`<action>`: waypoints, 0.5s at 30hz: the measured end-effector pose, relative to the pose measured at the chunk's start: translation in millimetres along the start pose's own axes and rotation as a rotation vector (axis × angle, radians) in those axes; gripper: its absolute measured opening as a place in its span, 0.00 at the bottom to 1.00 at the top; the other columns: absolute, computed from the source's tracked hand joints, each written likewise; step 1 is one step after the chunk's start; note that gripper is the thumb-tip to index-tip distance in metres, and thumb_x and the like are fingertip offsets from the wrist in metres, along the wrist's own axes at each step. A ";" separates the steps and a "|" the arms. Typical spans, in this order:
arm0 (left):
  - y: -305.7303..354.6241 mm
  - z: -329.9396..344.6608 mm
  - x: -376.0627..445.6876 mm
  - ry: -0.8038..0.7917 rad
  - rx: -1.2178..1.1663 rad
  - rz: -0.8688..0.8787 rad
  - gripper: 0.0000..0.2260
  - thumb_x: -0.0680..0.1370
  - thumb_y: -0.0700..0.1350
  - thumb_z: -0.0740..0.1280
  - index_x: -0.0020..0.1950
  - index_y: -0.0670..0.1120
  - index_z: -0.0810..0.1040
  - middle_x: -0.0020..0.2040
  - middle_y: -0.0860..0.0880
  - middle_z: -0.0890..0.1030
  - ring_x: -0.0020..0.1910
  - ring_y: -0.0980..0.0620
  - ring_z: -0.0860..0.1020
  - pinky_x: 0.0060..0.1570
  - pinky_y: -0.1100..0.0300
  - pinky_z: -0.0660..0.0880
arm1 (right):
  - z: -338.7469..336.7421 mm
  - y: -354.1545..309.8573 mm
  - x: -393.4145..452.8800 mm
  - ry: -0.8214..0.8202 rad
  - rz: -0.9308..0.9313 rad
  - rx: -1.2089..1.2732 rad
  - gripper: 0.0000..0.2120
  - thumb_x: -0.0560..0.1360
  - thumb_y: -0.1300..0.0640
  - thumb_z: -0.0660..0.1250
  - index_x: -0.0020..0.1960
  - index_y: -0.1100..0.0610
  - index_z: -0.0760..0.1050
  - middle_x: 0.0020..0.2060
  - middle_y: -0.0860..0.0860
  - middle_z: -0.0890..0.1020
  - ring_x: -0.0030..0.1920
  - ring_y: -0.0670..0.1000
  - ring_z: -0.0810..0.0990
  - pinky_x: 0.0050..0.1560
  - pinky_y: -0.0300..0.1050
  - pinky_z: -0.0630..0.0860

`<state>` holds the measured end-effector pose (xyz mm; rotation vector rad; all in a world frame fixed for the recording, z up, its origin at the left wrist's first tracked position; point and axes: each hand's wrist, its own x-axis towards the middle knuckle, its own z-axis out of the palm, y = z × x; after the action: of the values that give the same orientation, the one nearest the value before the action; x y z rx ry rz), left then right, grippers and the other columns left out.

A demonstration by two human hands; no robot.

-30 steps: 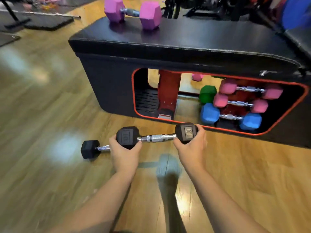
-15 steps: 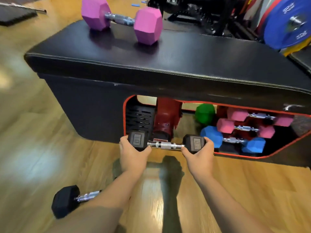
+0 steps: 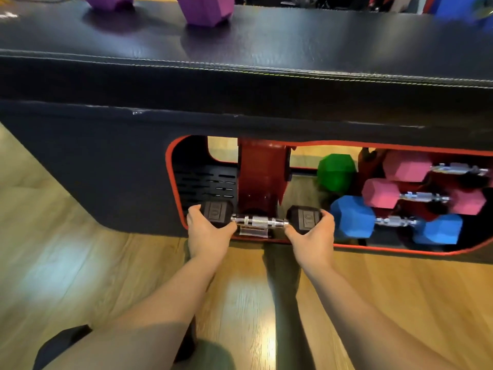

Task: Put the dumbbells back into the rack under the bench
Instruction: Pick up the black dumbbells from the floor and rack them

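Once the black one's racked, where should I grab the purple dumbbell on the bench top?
Take the purple dumbbell from above by the bar between its heads: it seems to lie flat across the bench. The bar itself is cut off by the frame, so confirm first.

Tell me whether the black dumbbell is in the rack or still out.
Partly in. The black dumbbell sits level at the red-edged opening, its handle before the red post, each head held by the left hand and right hand.
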<state>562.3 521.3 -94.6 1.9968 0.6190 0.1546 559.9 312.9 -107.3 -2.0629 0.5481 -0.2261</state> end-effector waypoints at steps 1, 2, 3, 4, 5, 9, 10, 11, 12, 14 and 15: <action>-2.3 2.1 3.1 0.004 -0.003 -0.013 0.39 0.69 0.49 0.79 0.73 0.47 0.60 0.71 0.48 0.68 0.63 0.45 0.73 0.57 0.49 0.76 | 2.7 1.0 3.5 -0.002 0.000 -0.007 0.43 0.67 0.50 0.79 0.74 0.55 0.58 0.66 0.53 0.71 0.66 0.58 0.72 0.66 0.59 0.73; -5.5 3.8 6.0 0.006 -0.009 -0.017 0.40 0.69 0.49 0.79 0.74 0.47 0.60 0.71 0.48 0.68 0.63 0.45 0.73 0.56 0.51 0.76 | 5.7 1.5 6.5 -0.005 -0.002 -0.013 0.43 0.67 0.50 0.79 0.73 0.55 0.59 0.66 0.53 0.72 0.66 0.58 0.72 0.65 0.60 0.74; -8.5 5.8 8.6 0.005 -0.014 -0.019 0.40 0.69 0.49 0.79 0.74 0.47 0.60 0.72 0.48 0.68 0.64 0.45 0.73 0.55 0.53 0.75 | 8.8 2.2 9.5 -0.011 -0.003 -0.020 0.43 0.67 0.50 0.80 0.73 0.56 0.59 0.65 0.54 0.72 0.65 0.58 0.73 0.64 0.60 0.74; -11.0 7.9 11.1 0.003 -0.017 -0.027 0.41 0.69 0.49 0.79 0.75 0.47 0.59 0.72 0.48 0.68 0.64 0.44 0.73 0.53 0.55 0.73 | 11.8 2.8 12.6 -0.017 0.002 -0.025 0.43 0.66 0.50 0.80 0.73 0.56 0.59 0.64 0.54 0.73 0.65 0.58 0.73 0.64 0.60 0.75; -13.3 9.9 14.2 0.003 -0.017 -0.041 0.41 0.69 0.49 0.79 0.75 0.47 0.59 0.72 0.48 0.68 0.65 0.44 0.73 0.52 0.56 0.71 | 14.8 3.5 15.2 -0.022 0.013 -0.025 0.44 0.66 0.50 0.80 0.73 0.56 0.60 0.64 0.54 0.73 0.65 0.58 0.73 0.64 0.60 0.75; -17.6 17.6 24.7 -0.001 -0.026 -0.046 0.40 0.69 0.48 0.79 0.74 0.47 0.60 0.71 0.47 0.69 0.64 0.45 0.73 0.53 0.56 0.70 | 24.2 5.8 22.6 -0.010 0.028 -0.015 0.45 0.66 0.52 0.81 0.74 0.56 0.60 0.64 0.54 0.74 0.65 0.57 0.74 0.64 0.59 0.75; -17.9 19.5 28.2 -0.002 -0.029 -0.043 0.40 0.69 0.48 0.79 0.74 0.47 0.60 0.71 0.47 0.69 0.64 0.46 0.73 0.53 0.56 0.70 | 25.9 5.8 24.5 0.000 0.028 -0.015 0.44 0.66 0.52 0.81 0.74 0.57 0.61 0.64 0.54 0.74 0.65 0.57 0.74 0.64 0.59 0.75; -17.9 21.0 31.4 -0.004 -0.033 -0.045 0.40 0.69 0.48 0.79 0.74 0.47 0.60 0.70 0.48 0.70 0.63 0.46 0.73 0.53 0.56 0.71 | 27.1 5.8 26.2 0.009 0.028 -0.018 0.44 0.66 0.51 0.81 0.74 0.57 0.61 0.64 0.54 0.73 0.64 0.57 0.74 0.63 0.58 0.75; -17.4 22.4 34.3 -0.006 -0.038 -0.046 0.40 0.69 0.47 0.80 0.73 0.48 0.60 0.69 0.48 0.71 0.62 0.46 0.74 0.53 0.56 0.71 | 28.1 6.2 27.8 0.017 0.028 -0.022 0.44 0.66 0.51 0.81 0.74 0.58 0.61 0.64 0.55 0.73 0.64 0.58 0.74 0.63 0.57 0.76; -15.3 25.8 40.2 -0.009 -0.045 -0.043 0.40 0.68 0.47 0.80 0.73 0.48 0.61 0.68 0.48 0.73 0.61 0.46 0.75 0.53 0.55 0.74 | 29.2 6.6 32.0 0.028 0.021 -0.041 0.44 0.66 0.51 0.80 0.74 0.58 0.61 0.65 0.56 0.72 0.63 0.58 0.75 0.62 0.55 0.76; -14.8 28.2 42.6 -0.009 -0.047 -0.043 0.40 0.68 0.46 0.80 0.73 0.47 0.62 0.67 0.48 0.74 0.60 0.46 0.76 0.53 0.54 0.75 | 28.8 6.3 34.3 0.028 0.018 -0.052 0.44 0.66 0.51 0.80 0.74 0.59 0.61 0.65 0.56 0.72 0.63 0.58 0.74 0.62 0.55 0.76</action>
<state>603.9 525.2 -127.6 1.9366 0.6461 0.1330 599.0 316.1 -129.9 -2.1067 0.5950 -0.2327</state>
